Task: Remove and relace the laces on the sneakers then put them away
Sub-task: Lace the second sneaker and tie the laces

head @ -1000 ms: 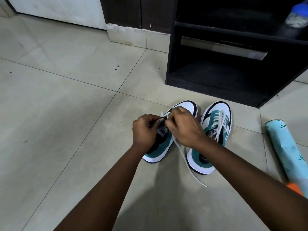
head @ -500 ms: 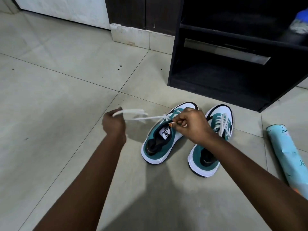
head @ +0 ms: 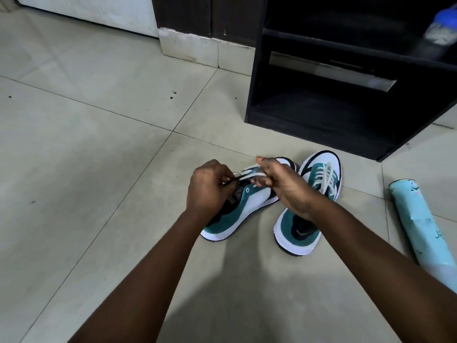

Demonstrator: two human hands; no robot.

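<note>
Hands (head: 210,189) (head: 286,186) pinch lace (head: 249,175) — grip tight.

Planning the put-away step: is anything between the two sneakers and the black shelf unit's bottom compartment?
Nothing visible. Only bare floor tile separates the sneakers from the black shelf unit. Its bottom compartment looks open and dark. The light-blue roll lies off to the right.

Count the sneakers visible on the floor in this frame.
2. The left sneaker lies under both hands, tilted, its lace being worked. The right sneaker stands beside it, laced, nearer the black cabinet. None shows inside the cabinet, though its interior is dark.
</note>
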